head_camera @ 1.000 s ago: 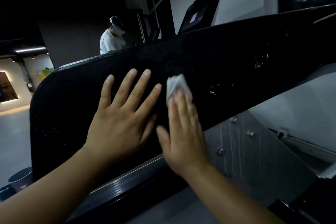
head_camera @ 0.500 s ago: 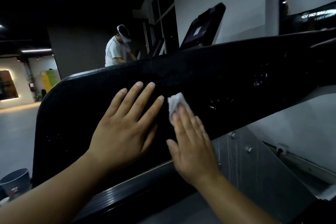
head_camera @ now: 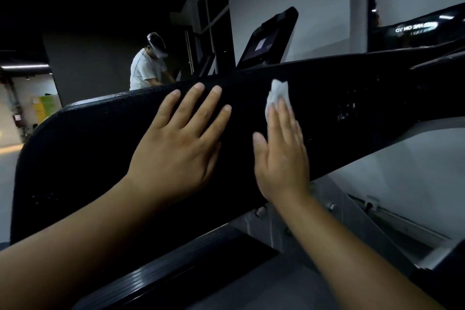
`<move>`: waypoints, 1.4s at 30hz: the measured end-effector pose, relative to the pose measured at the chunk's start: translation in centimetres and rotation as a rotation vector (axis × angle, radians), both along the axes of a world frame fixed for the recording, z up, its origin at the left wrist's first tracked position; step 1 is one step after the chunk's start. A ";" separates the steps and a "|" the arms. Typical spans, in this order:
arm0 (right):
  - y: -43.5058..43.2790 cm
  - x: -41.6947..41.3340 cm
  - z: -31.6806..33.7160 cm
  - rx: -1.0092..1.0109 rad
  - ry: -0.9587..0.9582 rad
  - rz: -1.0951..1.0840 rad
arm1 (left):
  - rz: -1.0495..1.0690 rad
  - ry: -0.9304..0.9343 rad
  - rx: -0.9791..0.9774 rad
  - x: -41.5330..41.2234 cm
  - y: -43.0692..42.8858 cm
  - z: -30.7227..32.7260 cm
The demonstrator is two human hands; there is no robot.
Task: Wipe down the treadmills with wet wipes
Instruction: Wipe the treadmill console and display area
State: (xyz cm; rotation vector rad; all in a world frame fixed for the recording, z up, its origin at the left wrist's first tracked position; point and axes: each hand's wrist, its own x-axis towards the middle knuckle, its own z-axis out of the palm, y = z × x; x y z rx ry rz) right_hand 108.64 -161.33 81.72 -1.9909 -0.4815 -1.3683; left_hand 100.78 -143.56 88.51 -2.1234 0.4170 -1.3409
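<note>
A broad black textured side rail of the treadmill (head_camera: 88, 153) slants across the view from lower left to upper right. My left hand (head_camera: 176, 148) lies flat on it with fingers spread and holds nothing. Just to its right, my right hand (head_camera: 281, 153) presses a crumpled white wet wipe (head_camera: 278, 92) against the same rail with flat fingers; most of the wipe sticks out above the fingertips.
A second treadmill's console (head_camera: 268, 40) rises behind the rail by the white wall. A person in a white shirt (head_camera: 146, 68) stands further back on the left. Below the rail are a grey bolted upright (head_camera: 327, 224) and a ribbed black side strip (head_camera: 176, 269).
My right hand has slid the wipe up and to the right along the rail. My left hand stays flat on the rail.
</note>
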 end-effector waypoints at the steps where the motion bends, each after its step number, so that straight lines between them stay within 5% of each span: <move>1: 0.8 -0.3 1.0 0.041 0.012 0.010 | 0.010 -0.004 0.001 0.1 -0.1 -0.2; 8: 0.4 -1.8 -9.4 -0.157 0.008 0.055 | 0.056 -0.030 0.021 0.3 -0.5 -0.9; 12: -1.3 0.2 -5.1 0.104 0.155 -0.022 | 0.097 -0.016 0.033 0.5 -1.0 -1.2; 18: 0.1 -2.0 -10.4 -0.173 0.029 0.118 | 0.113 -0.016 0.051 0.2 -1.3 -1.4; 23: -1.4 0.3 -5.3 0.104 0.105 0.075 | 0.137 -0.004 0.065 0.4 -1.8 -1.9; 28: 0.6 -1.2 -10.5 -0.164 -0.036 0.178 | 0.134 0.015 0.110 0.4 -2.1 -2.0; 35: -2.5 1.5 -7.1 0.128 0.047 0.143 | 0.094 0.081 0.233 1.7 -4.1 -3.5; 39: -1.4 0.0 -11.9 -0.120 0.026 0.185 | 0.065 0.133 0.231 2.0 -4.8 -3.8; 42: -2.7 0.8 -13.3 -0.051 0.081 0.104 | 0.073 0.170 0.245 2.0 -5.0 -3.6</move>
